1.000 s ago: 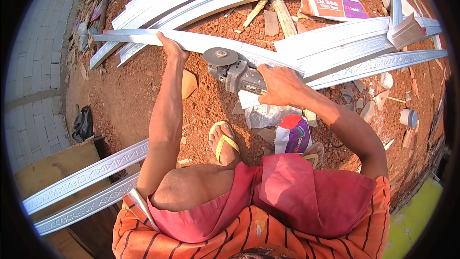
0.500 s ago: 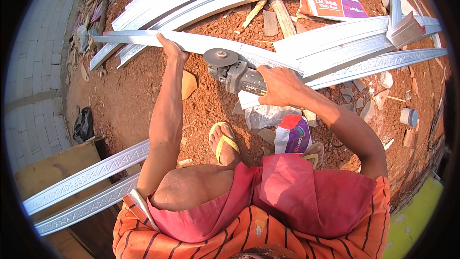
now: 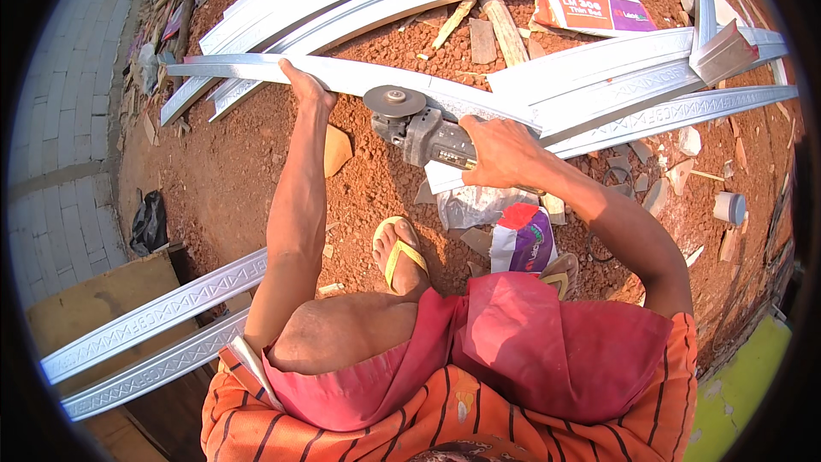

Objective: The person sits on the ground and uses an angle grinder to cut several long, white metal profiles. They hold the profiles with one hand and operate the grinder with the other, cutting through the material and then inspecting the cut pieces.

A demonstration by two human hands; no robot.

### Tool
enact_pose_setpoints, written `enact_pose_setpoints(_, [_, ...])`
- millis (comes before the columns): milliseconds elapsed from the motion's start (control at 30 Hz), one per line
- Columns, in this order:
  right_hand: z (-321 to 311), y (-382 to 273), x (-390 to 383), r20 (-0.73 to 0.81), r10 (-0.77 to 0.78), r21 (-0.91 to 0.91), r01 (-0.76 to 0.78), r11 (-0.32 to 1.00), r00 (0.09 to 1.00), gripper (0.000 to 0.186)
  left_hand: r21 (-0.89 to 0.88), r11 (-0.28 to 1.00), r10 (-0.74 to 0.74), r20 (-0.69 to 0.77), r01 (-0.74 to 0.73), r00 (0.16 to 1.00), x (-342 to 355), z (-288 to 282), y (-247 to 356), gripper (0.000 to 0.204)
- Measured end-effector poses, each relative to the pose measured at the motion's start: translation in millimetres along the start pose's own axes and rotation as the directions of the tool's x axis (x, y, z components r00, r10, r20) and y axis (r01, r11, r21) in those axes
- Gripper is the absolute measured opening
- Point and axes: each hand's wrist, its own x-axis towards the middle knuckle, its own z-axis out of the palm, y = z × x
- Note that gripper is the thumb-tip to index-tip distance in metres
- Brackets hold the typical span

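Observation:
My right hand (image 3: 503,152) is wrapped round the body of a dark angle grinder (image 3: 434,139). Its flat cutting disc (image 3: 395,101) faces up, close to the near edge of a long, pale metal profile (image 3: 376,74). Whether disc and metal touch, I cannot tell. Farther left, my left hand (image 3: 306,85) grips that same profile from its near edge, the fingers mostly hidden under it. The profile's right end lies by other white metal profiles (image 3: 599,77), one with a bent offcut (image 3: 723,56) on top.
Reddish soil with wood scraps and tile shards surrounds my yellow sandal (image 3: 398,258). A purple-and-white bag (image 3: 523,239) lies before my right knee; an orange-and-white bag (image 3: 599,12) lies farther off. Embossed metal strips (image 3: 162,312) stick out at lower left, and a paved path (image 3: 64,137) runs along the left.

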Motion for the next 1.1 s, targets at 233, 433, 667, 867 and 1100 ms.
enact_pose_setpoints(233, [-1.2,-0.1,-1.1,0.008,0.007,0.016,-0.007,1.000,1.000,0.070,0.016,1.000,-0.011,0.030,0.010,0.999,-6.6,3.1,3.8,0.080])
enact_pose_setpoints(433, [-0.8,1.0,-1.0,0.009,0.006,0.017,-0.006,1.000,1.000,0.070,0.004,0.999,-0.040,0.076,0.039,0.996,-6.7,3.9,5.4,0.083])
enact_pose_setpoints(667, [-0.8,0.6,-8.8,-0.032,-0.052,0.053,0.054,0.997,0.998,0.070,-0.019,0.999,0.036,0.004,-0.036,0.999,-3.4,0.0,1.2,0.081])
enact_pose_setpoints(867, [6.9,-12.5,-28.5,-0.124,0.025,0.359,0.021,0.933,0.992,0.068,-0.197,0.977,0.090,0.006,-0.088,0.996,-12.5,23.8,-14.5,0.079])
enact_pose_setpoints(1100, [35.9,-30.4,-13.4,-0.287,0.217,0.615,0.005,0.789,0.933,0.071,-0.399,0.876,-0.161,0.290,0.272,0.943,-14.3,13.7,-89.4,0.059])
